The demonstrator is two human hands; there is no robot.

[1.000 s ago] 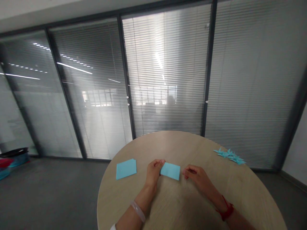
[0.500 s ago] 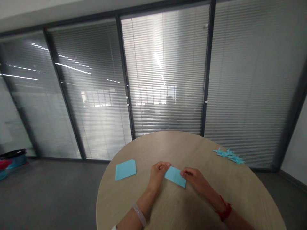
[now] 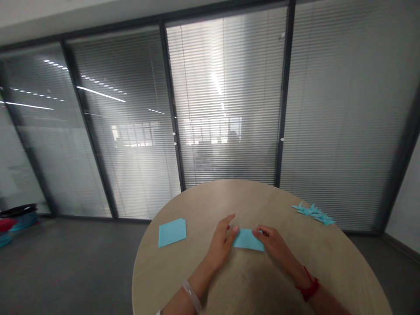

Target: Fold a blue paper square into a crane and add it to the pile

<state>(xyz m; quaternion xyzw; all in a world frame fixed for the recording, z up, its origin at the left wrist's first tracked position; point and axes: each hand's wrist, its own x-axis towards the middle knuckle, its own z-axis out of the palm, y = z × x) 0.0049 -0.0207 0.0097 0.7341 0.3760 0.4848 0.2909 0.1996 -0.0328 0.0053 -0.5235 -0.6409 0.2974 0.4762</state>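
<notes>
A light-blue sheet of paper point(image 3: 248, 240), apparently folded into a rectangle, lies between my hands on the round wooden table. My left hand point(image 3: 222, 242) is at its left edge, fingers extended and apart, with the thumb at or very near the paper. Bent fingers of my right hand point(image 3: 269, 242) pinch the paper's upper right corner. To the left sits a small stack of blue paper sheets point(image 3: 172, 232). Over on the right lies a cluster of folded blue paper pieces with pointed tips point(image 3: 313, 213); single pieces are hard to separate.
The round table point(image 3: 229, 197) has a curved edge near a glass partition with blinds point(image 3: 226, 100). Grey floor point(image 3: 95, 262) shows at the left. A black, blue and red item point(image 3: 19, 217) is at the far left edge.
The folded paper has turned to lie more level and shifted slightly right. My left hand has loosened its pinch and spread its fingers. My right hand has moved a little right with the paper.
</notes>
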